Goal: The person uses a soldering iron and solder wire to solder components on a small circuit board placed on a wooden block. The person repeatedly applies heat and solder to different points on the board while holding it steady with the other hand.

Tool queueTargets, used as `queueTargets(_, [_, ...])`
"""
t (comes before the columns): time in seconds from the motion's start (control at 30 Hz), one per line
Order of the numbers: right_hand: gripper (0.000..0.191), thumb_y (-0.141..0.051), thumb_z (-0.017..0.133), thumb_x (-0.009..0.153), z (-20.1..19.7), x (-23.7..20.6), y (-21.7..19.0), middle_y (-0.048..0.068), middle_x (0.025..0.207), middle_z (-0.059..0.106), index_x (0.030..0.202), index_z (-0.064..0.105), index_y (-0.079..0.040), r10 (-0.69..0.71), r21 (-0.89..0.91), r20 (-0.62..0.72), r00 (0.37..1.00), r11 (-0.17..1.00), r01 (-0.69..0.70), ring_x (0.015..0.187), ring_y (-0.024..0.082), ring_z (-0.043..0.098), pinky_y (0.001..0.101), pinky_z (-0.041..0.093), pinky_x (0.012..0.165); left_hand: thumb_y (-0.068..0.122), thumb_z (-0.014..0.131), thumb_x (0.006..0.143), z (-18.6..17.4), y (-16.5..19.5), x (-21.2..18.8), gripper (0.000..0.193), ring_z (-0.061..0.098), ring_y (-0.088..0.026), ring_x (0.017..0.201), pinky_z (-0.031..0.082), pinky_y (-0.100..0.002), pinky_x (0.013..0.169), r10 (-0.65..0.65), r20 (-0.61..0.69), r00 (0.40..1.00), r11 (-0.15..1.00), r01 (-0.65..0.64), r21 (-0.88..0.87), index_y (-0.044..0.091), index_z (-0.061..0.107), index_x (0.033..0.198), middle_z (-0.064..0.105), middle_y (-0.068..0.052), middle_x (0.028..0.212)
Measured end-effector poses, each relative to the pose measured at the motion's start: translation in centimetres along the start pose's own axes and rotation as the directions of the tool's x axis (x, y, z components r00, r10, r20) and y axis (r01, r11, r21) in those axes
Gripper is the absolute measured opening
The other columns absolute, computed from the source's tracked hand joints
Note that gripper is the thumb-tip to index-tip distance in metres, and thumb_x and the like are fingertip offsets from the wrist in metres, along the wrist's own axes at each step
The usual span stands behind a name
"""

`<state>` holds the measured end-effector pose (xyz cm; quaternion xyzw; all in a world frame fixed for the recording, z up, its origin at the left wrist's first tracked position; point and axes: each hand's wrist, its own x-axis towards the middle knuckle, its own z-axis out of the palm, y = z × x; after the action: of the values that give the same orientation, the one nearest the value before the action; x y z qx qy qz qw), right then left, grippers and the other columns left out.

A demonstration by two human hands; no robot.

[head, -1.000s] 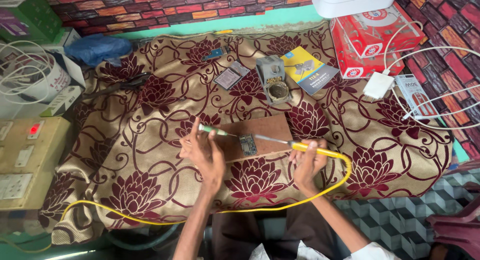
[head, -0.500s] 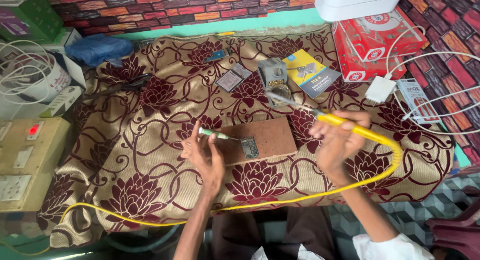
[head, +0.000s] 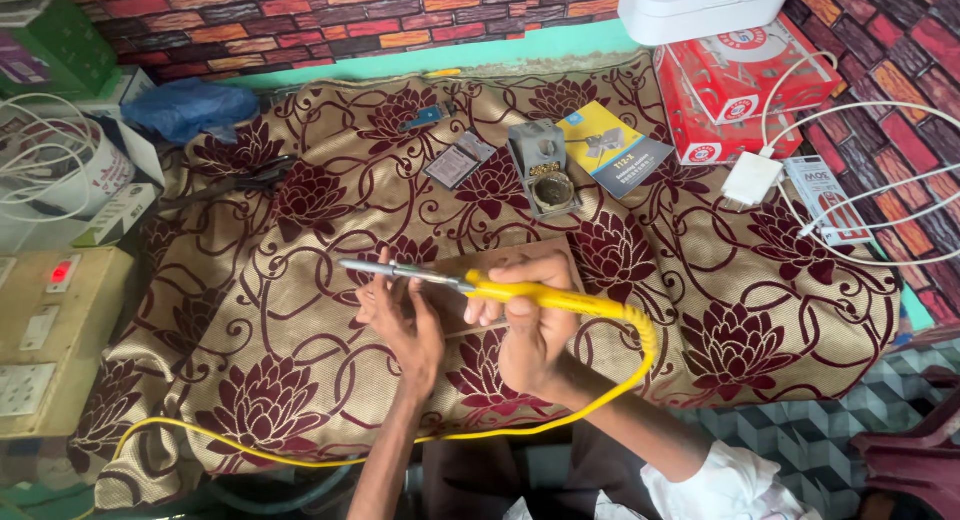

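Yellow-handled soldering iron (head: 500, 288) sits clenched in our right hand (head: 530, 325), its metal shaft pointing left across the brown wooden board (head: 560, 252) near the front edge of the floral cloth (head: 300, 310), with the yellow cord (head: 640, 350) looping back under our wrist. Our left hand (head: 405, 320) is just beside it under the shaft, fingers curled loosely, though we cannot tell whether it grips anything. Toward the cloth's far edge we see a grey tip-cleaner stand (head: 543, 168), a blue and yellow booklet (head: 612, 148) and a small circuit board (head: 455, 163), with red boxes (head: 740, 90) at the far right corner.
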<state>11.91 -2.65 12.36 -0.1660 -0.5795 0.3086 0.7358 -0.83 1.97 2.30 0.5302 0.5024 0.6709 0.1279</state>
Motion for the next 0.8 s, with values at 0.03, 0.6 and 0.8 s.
queueTargets(0.03, [0.036,-0.037,0.051,0.113,0.1,-0.1,0.0,0.010,0.081,0.054,0.116,0.045,-0.001,-0.010,0.015,-0.020,1.000,1.000,0.010,0.069,0.017,0.058,0.0294,0.053,0.065,0.001,0.057,0.102,0.0,0.0,0.0,0.052,0.064,-0.018,0.105,0.057,-0.036,0.090,-0.002,0.006,1.000,0.998,0.002,-0.069,0.012,0.048,0.152,0.041,-0.008,0.114])
queueTargets(0.6, [0.048,-0.054,0.046,0.112,-15.6,-2.3,2.0,0.004,0.075,0.046,0.114,0.046,-0.006,0.041,-0.064,-0.624,0.780,0.993,-0.104,0.059,0.015,0.048,0.0293,0.042,0.054,0.006,0.068,0.098,0.4,-0.2,-0.1,0.056,0.045,-0.019,0.094,0.039,-0.033,0.084,0.074,0.078,0.994,0.983,-0.086,0.161,0.014,0.051,0.152,0.058,-0.001,0.092])
queueTargets(0.8, [0.047,-0.051,0.044,0.110,-14.9,-3.1,3.6,0.003,0.070,0.048,0.103,0.052,-0.005,0.167,-0.044,-0.585,0.793,0.971,-0.237,0.050,0.010,0.044,0.0263,0.038,0.043,0.007,0.072,0.097,0.2,0.2,0.0,0.058,0.042,-0.019,0.094,0.032,-0.035,0.087,0.050,0.100,0.994,0.974,-0.070,0.216,0.014,0.053,0.151,0.053,-0.003,0.091])
